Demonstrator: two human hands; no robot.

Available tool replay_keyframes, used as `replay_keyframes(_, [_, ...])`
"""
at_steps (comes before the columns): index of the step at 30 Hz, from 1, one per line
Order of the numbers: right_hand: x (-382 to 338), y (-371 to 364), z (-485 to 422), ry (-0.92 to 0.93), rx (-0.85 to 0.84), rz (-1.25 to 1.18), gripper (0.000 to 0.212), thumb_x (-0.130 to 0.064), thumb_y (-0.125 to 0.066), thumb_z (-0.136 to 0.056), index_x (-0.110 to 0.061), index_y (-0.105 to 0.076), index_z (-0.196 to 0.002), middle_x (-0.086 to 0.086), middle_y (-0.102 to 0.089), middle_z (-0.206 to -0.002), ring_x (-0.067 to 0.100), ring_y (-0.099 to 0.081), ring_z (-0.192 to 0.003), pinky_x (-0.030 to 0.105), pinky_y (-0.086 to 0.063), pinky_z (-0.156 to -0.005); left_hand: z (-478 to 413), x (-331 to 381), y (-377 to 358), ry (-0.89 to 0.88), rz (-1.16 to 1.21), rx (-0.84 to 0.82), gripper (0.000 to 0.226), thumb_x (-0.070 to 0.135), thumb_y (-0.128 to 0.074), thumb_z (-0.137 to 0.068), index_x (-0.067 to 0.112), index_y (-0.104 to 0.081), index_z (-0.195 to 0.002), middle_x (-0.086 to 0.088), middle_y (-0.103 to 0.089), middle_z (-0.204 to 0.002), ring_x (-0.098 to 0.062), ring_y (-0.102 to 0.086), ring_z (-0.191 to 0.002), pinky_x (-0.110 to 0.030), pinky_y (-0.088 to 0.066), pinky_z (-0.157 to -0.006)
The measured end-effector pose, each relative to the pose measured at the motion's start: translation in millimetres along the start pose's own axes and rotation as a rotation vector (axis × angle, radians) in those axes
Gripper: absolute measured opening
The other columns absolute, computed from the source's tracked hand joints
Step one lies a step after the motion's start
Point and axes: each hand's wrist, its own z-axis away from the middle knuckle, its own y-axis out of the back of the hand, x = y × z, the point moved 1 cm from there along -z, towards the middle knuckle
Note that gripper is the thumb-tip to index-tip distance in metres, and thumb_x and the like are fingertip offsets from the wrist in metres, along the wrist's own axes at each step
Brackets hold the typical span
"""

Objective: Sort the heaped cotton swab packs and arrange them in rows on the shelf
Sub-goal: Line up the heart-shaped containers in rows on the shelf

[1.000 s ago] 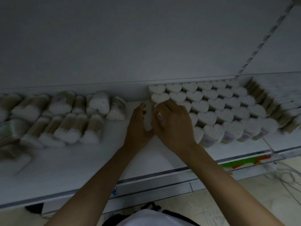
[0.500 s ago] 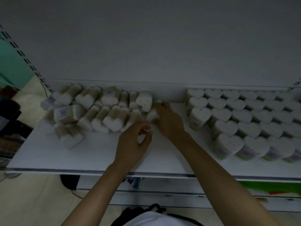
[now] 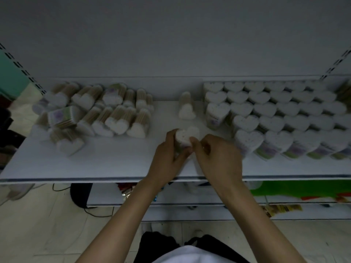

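1. The shelf (image 3: 114,160) is carrying upright rows (image 3: 275,109) on the right and a tumbled heap (image 3: 98,111) on the left.
2. Between them, both hands are holding one pack (image 3: 187,136), heart face up; a loose pack (image 3: 187,109) is lying behind it.
3. To place it well, it probably should be going upright against the rows' near left end, its point matching the neighbours.
4. The left hand (image 3: 167,158) is curling round the pack's left side; the right hand (image 3: 218,158) is pinching its near edge.

The white shelf (image 3: 114,164) carries heaped packs (image 3: 95,114) at 10 o'clock, one single pack (image 3: 187,108) at 12 o'clock, and rows of upright packs (image 3: 275,111) at 2 o'clock.
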Motion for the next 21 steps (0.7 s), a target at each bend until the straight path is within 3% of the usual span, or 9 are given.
replay_keyframes(3, [9.4, 1.4, 9.0, 0.331, 0.125, 0.167, 0.006, -0.012, -0.066, -0.080, -0.007, -0.068, -0.081, 0.009, -0.064, -0.081, 0.024, -0.058, -0.069, 0.028, -0.044, -0.054, 0.5, -3.1, -8.2, -0.055, -0.023, -0.087, 0.054, 0.051, -0.049, -0.088, 0.020, -0.039, -0.132, 0.000, -0.061, -0.125, -0.010, -0.060, -0.112, -0.036, -0.049, -0.099])
replay_keyframes(5, [18.4, 1.3, 12.8, 0.400, 0.092, 0.207, 0.012, -0.005, -0.065, -0.077, -0.004, -0.070, -0.088, 0.013, -0.066, -0.090, 0.028, -0.058, -0.074, 0.030, -0.044, -0.060, -2.1, -5.2, -11.3, -0.091, -0.091, -0.127, 0.060, 0.055, -0.044, -0.090, 0.023, -0.033, -0.139, -0.002, -0.054, -0.136, -0.013, -0.054, -0.122, -0.040, -0.042, -0.106])
replay_keyframes(8, [29.1, 10.3, 14.6, 0.400, 0.131, 0.276, 0.024, -0.014, -0.050, -0.086, -0.006, -0.072, -0.091, 0.012, -0.067, -0.092, 0.026, -0.056, -0.081, 0.032, -0.034, -0.070, -6.2, -2.4, -14.5, -0.148, -0.262, -0.156, 0.076, 0.067, -0.037, -0.088, 0.026, -0.013, -0.147, 0.005, -0.036, -0.147, -0.009, -0.036, -0.133, -0.038, -0.030, -0.114])
replay_keyframes(11, [38.1, 17.4, 11.1, 0.408, 0.171, 0.365, 0.017, -0.013, -0.058, -0.083, -0.008, -0.073, -0.091, 0.011, -0.068, -0.092, 0.025, -0.052, -0.088, 0.033, -0.032, -0.078, -11.9, 5.8, -24.7, -0.136, -0.340, -0.155, 0.092, 0.079, -0.026, -0.083, 0.021, -0.001, -0.149, -0.004, -0.030, -0.154, -0.018, -0.032, -0.137, -0.038, -0.027, -0.114])
replay_keyframes(14, [42.3, 21.1, -0.7, 0.363, 0.205, 0.474, 0.009, -0.006, -0.072, -0.072, -0.011, -0.072, -0.079, 0.008, -0.067, -0.082, 0.027, -0.059, -0.081, 0.035, -0.031, -0.077, -17.9, 14.0, -33.3, -0.059, -0.283, -0.041, 0.083, 0.063, -0.038, -0.090, 0.020, -0.003, -0.151, -0.003, -0.021, -0.158, -0.018, -0.027, -0.141, -0.040, -0.023, -0.117])
replay_keyframes(18, [46.1, 22.3, -11.0, 0.320, 0.208, 0.540, 0.012, -0.001, -0.076, -0.066, -0.011, -0.069, -0.071, 0.007, -0.064, -0.076, 0.027, -0.059, -0.078, 0.036, -0.032, -0.078, -36.2, 13.9, -21.5, -0.013, -0.257, 0.131, 0.067, 0.041, -0.049, -0.097, 0.016, -0.018, -0.151, -0.006, -0.031, -0.154, -0.020, -0.032, -0.138, -0.039, -0.027, -0.115])
replay_keyframes(21, [48.2, 21.1, -16.6, 0.285, 0.186, 0.584, 0.014, -0.001, -0.074, -0.066, -0.011, -0.070, -0.074, 0.007, -0.064, -0.076, 0.027, -0.059, -0.078, 0.036, -0.030, -0.076, -72.2, 6.1, -10.3, 0.033, -0.275, 0.186, 0.061, 0.035, -0.053, -0.097, 0.011, -0.030, -0.148, -0.011, -0.037, -0.148, -0.027, -0.039, -0.133, -0.039, -0.033, -0.110])
